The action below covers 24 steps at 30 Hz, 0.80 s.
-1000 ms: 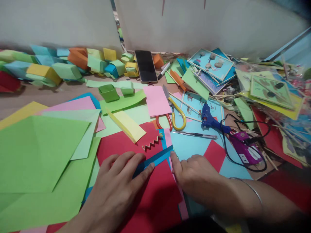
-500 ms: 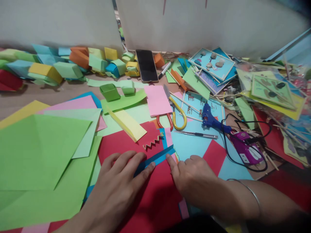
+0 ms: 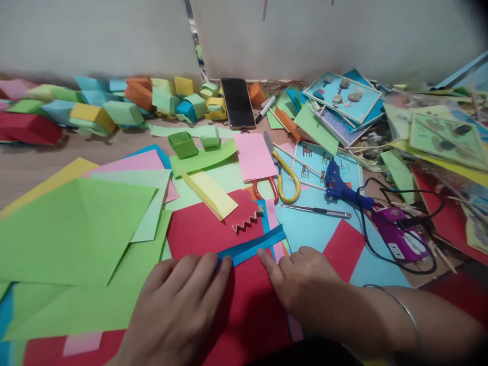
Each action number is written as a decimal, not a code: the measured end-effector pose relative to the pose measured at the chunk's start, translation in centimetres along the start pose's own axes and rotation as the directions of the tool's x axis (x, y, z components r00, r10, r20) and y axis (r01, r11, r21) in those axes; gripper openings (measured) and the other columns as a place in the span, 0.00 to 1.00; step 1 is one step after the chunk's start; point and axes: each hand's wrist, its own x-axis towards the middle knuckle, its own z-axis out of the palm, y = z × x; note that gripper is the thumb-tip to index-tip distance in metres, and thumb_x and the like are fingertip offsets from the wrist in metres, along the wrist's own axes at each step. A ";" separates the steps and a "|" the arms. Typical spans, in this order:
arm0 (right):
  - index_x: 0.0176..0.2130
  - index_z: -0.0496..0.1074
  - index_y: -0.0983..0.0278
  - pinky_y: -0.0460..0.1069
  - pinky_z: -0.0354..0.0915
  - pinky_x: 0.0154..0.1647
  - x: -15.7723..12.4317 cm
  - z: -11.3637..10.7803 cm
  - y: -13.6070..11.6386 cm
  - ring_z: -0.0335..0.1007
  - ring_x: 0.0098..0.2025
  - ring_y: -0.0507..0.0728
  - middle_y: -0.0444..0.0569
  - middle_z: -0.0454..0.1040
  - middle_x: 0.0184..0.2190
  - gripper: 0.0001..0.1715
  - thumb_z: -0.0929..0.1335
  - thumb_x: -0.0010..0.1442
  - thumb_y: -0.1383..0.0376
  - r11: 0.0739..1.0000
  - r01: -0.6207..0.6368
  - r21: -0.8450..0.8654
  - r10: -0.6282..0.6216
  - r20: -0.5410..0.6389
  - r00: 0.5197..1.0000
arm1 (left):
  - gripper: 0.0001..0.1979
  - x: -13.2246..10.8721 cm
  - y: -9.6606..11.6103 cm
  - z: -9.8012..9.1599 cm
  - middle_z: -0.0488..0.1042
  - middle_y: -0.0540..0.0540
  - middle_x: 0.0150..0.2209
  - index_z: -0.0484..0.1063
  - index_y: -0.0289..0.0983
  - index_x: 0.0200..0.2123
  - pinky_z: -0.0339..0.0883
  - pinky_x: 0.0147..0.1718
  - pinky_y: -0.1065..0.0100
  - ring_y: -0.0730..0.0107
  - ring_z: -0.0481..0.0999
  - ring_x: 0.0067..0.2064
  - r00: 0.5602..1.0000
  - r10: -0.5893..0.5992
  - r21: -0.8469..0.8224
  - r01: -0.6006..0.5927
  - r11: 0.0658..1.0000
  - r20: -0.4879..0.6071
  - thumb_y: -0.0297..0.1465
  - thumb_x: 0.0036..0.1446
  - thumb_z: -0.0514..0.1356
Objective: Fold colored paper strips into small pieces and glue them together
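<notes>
A folded blue paper strip (image 3: pixel 247 245) lies slanted across a sheet of red paper (image 3: pixel 244 310). My left hand (image 3: pixel 183 300) is closed on the strip's left end, thumb along the near side and fingers over the far side. Part of that end is hidden under the fingers. My right hand (image 3: pixel 308 282) has its index fingertip pressed on the strip's near edge, around the middle, while the other fingers are curled in. Just beyond the strip is a small zigzag-cut paper piece (image 3: pixel 247 221). Farther back rests a folded pale yellow paper (image 3: pixel 211 193).
Green paper sheets (image 3: pixel 76 229) overlap at left. Scissors (image 3: pixel 290 183), a cutter knife (image 3: pixel 316 210), a blue glue gun (image 3: pixel 339 188) and a purple power strip (image 3: pixel 396 234) with a black cord lie right. Behind are a phone (image 3: pixel 238 104) and several folded paper boxes (image 3: pixel 91 118).
Both hands have slid a little leftward along the blue strip, baring more of it. The whole view has shifted slightly, so the table items appear farther right.
</notes>
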 end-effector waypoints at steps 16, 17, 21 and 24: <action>0.25 0.65 0.63 0.52 0.39 0.25 0.3 -1.5 3.4 0.54 0.19 0.53 0.45 0.64 0.17 0.11 0.65 0.51 0.78 0.973 -0.230 -0.015 0.228 -0.096 0.969 | 0.14 -0.1 -2.1 1.7 0.67 0.50 0.22 0.66 0.39 0.28 0.53 0.23 0.65 0.67 0.64 0.21 0.984 -0.163 -0.195 0.174 0.965 0.074 0.26 0.65 0.47; 0.25 0.63 0.63 0.52 0.38 0.24 0.4 -1.4 3.8 0.53 0.18 0.53 0.45 0.65 0.17 0.12 0.65 0.49 0.78 0.976 -0.217 0.010 0.217 -0.011 0.976 | 0.14 -0.1 -2.0 1.8 0.67 0.50 0.23 0.66 0.39 0.28 0.54 0.23 0.65 0.67 0.64 0.21 0.987 -0.149 -0.203 0.159 0.966 0.067 0.26 0.65 0.47; 0.31 0.65 0.63 0.51 0.39 0.23 1.2 -1.2 4.7 0.55 0.20 0.52 0.45 0.71 0.24 0.12 0.66 0.51 0.79 0.960 -0.217 0.177 0.163 0.277 0.947 | 0.13 0.4 -1.5 1.8 0.67 0.49 0.24 0.66 0.38 0.28 0.53 0.24 0.65 0.68 0.63 0.22 0.996 -0.084 -0.210 0.089 0.974 0.033 0.25 0.64 0.48; 0.31 0.66 0.63 0.51 0.40 0.23 1.6 -1.6 5.1 0.56 0.22 0.52 0.44 0.71 0.25 0.13 0.63 0.55 0.81 0.942 -0.214 0.258 0.123 0.328 0.937 | 0.13 0.7 -1.2 1.8 0.68 0.48 0.24 0.66 0.39 0.28 0.51 0.24 0.63 0.66 0.63 0.22 0.998 -0.054 -0.177 0.059 0.982 0.037 0.23 0.63 0.48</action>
